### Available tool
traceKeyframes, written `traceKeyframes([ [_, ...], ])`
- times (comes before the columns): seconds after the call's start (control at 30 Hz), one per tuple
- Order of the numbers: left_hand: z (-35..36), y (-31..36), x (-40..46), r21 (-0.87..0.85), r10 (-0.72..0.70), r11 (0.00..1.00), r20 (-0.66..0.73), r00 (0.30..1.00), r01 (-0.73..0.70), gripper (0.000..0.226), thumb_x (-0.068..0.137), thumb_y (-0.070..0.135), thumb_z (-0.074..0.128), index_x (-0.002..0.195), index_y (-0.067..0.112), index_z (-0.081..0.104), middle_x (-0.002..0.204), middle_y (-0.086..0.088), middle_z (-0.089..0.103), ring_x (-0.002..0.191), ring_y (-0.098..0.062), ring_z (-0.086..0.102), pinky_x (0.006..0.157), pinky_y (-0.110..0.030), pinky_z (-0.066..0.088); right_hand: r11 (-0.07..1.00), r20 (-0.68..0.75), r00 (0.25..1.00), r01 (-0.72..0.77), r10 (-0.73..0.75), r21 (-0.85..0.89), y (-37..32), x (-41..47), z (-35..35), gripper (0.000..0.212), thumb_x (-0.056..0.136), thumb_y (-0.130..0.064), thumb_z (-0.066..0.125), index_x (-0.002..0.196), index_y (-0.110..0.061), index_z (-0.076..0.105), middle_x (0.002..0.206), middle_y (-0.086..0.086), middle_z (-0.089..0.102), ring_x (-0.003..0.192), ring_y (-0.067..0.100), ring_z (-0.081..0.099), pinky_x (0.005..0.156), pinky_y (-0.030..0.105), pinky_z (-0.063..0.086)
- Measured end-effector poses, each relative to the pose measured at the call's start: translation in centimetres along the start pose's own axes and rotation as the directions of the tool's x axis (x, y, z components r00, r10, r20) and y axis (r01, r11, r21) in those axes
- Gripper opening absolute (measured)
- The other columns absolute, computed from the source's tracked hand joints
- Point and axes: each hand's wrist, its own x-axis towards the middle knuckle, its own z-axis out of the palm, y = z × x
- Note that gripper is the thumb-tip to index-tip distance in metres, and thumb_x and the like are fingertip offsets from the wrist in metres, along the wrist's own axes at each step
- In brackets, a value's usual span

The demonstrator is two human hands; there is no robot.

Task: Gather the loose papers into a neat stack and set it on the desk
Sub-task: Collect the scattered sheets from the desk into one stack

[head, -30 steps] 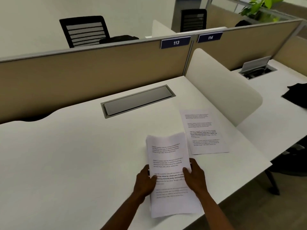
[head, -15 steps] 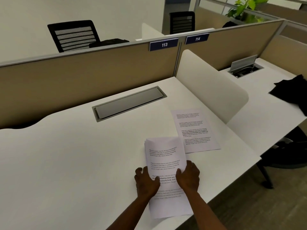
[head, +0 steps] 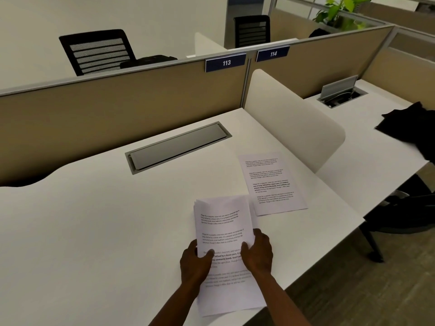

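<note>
- Two hands, left hand (head: pixel 195 263) and right hand (head: pixel 257 252), grip the paper stack (head: pixel 223 234) by its side edges, squaring it.
- Next, likely: collect the loose printed sheet (head: pixel 271 183) lying just beside it on the desk (head: pixel 94 220).

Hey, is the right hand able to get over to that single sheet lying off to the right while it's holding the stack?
Probably yes, once it lets go. The right hand grips the stack together with the left hand. The loose sheet lies flat just beyond, on the desk, with nothing between them.

On the desk (head: pixel 94 231), the stack (head: pixel 223 231) lies near the front edge, 1 sheet (head: pixel 273 184) at its 1 o'clock, the cable hatch (head: pixel 179 147) at 11.
</note>
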Motion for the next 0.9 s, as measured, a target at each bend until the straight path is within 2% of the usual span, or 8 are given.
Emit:
traceKeyframes([
  [0.13,-0.4,-0.1,-0.2,-0.081,-0.034,0.996,-0.037,0.999,0.031,0.044,0.089,0.019,0.074,0.131,0.017,0.063,0.104,-0.003,0.071,0.085,-0.016,0.071,0.06,-0.02,0.054,0.998,0.013,1.0,0.009,-0.009,-0.061,0.0,-0.6,0.4,0.057,0.092,-0.027,0.059,0.144,-0.015,0.04,0.14,0.01,0.051,0.127,0.028,0.047,0.104,0.038,0.045],
  [0.23,-0.7,-0.2,-0.1,-0.118,-0.062,0.992,-0.083,0.995,0.052,0.048,0.086,0.016,0.077,0.132,0.014,0.062,0.116,-0.016,0.066,0.093,-0.029,0.072,0.075,-0.04,0.064,0.995,0.003,1.0,0.024,-0.024,-0.1,0.1,-1.1,0.9,0.053,0.092,-0.031,0.058,0.141,-0.017,0.042,0.137,0.008,0.053,0.126,0.027,0.044,0.103,0.039,0.044],
  [0.3,-0.9,-0.3,0.0,-0.132,-0.075,0.989,-0.096,0.993,0.062,0.052,0.086,0.016,0.077,0.135,0.016,0.061,0.124,-0.019,0.061,0.098,-0.032,0.071,0.082,-0.045,0.064,0.995,0.003,0.999,0.033,-0.032,-0.092,0.0,-1.4,1.1,0.052,0.092,-0.032,0.057,0.14,-0.018,0.043,0.137,0.007,0.053,0.126,0.026,0.044,0.102,0.038,0.044],
  [0.4,-1.3,-0.3,-0.1,-0.152,-0.072,0.986,-0.067,0.995,0.062,0.054,0.089,0.018,0.075,0.14,0.02,0.057,0.12,-0.013,0.069,0.093,-0.025,0.072,0.072,-0.034,0.063,0.997,0.013,0.999,0.04,-0.039,-0.067,0.0,-1.6,1.1,0.051,0.093,-0.031,0.056,0.14,-0.018,0.043,0.138,0.007,0.053,0.128,0.026,0.043,0.102,0.039,0.046],
  [0.47,-1.4,-0.4,-0.1,-0.137,-0.071,0.988,-0.048,0.996,0.064,0.056,0.09,0.022,0.074,0.142,0.023,0.053,0.126,-0.012,0.069,0.099,-0.027,0.072,0.081,-0.038,0.062,0.997,0.018,0.999,0.047,-0.046,-0.058,0.1,-1.6,1.0,0.05,0.094,-0.03,0.055,0.141,-0.018,0.042,0.137,0.007,0.053,0.128,0.026,0.043,0.1,0.039,0.046],
  [0.7,-1.6,-0.4,-0.3,-0.079,0.003,0.997,0.016,1.0,-0.002,0.054,0.092,0.021,0.072,0.142,0.02,0.054,0.136,-0.006,0.062,0.111,-0.021,0.062,0.095,-0.035,0.055,0.998,-0.005,0.998,0.066,-0.066,0.011,0.7,-1.2,0.6,0.04,0.096,-0.021,0.053,0.135,-0.014,0.046,0.125,0.01,0.062,0.116,0.029,0.054,0.094,0.041,0.052],
  [0.77,-1.7,-0.6,-0.3,-0.066,0.004,0.998,0.033,0.999,-0.002,0.047,0.093,0.02,0.069,0.139,0.021,0.056,0.136,-0.005,0.063,0.11,-0.018,0.061,0.097,-0.033,0.053,0.996,-0.033,0.997,0.069,-0.067,0.056,0.8,-1.2,0.5,0.039,0.096,-0.017,0.053,0.135,-0.01,0.048,0.124,0.013,0.063,0.112,0.031,0.058,0.093,0.046,0.054],
  [0.9,-2.2,-0.7,-0.6,-0.091,-0.025,0.995,0.071,0.997,0.031,0.031,0.095,0.016,0.065,0.121,0.032,0.059,0.135,-0.005,0.064,0.108,-0.016,0.06,0.088,-0.027,0.049,0.995,-0.121,0.992,0.038,-0.027,0.089,0.9,-1.6,0.2,0.033,0.096,-0.013,0.053,0.128,-0.009,0.051,0.117,0.016,0.066,0.102,0.033,0.063,0.087,0.047,0.057],
])
